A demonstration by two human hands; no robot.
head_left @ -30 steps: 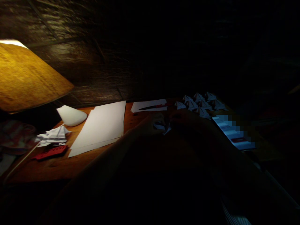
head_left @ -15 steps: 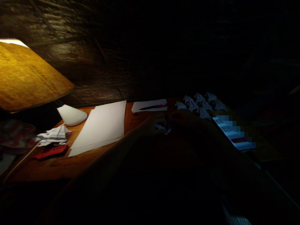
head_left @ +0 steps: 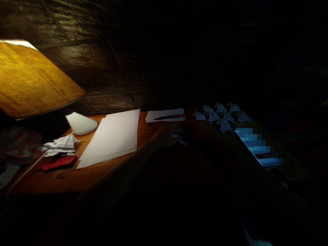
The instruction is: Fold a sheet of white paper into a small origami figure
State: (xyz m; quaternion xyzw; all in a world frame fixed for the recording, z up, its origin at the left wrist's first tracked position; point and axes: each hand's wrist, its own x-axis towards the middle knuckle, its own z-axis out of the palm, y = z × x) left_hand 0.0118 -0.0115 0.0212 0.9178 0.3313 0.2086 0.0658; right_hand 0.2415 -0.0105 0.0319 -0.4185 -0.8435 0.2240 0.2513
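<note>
Over the middle of the dim wooden table, my left hand [head_left: 167, 133] is closed with its fingers curled round a small piece of folded white paper [head_left: 180, 139]. My right hand [head_left: 198, 131] meets it from the other side, its fingers bent in at the same paper; deep shadow hides most of them. Just beyond the hands, a knife [head_left: 166, 117] with a dark blade and red handle lies across a small stack of white paper [head_left: 151, 114]. Several folded paper figures [head_left: 211, 115] stand grouped beyond my right hand.
Large white sheets [head_left: 112, 133] lie left of my hands. Farther left are a lamp's white base [head_left: 82, 124] and yellow shade [head_left: 36, 78], a crumpled folded paper [head_left: 63, 145] and a red object [head_left: 58, 163]. A lit phone [head_left: 256, 147] lies at the right. A dark wall rises behind.
The folded paper between my hands has turned and shows as a flatter strip, with my hands closer around it. The whole view has shifted slightly; the other objects stay put.
</note>
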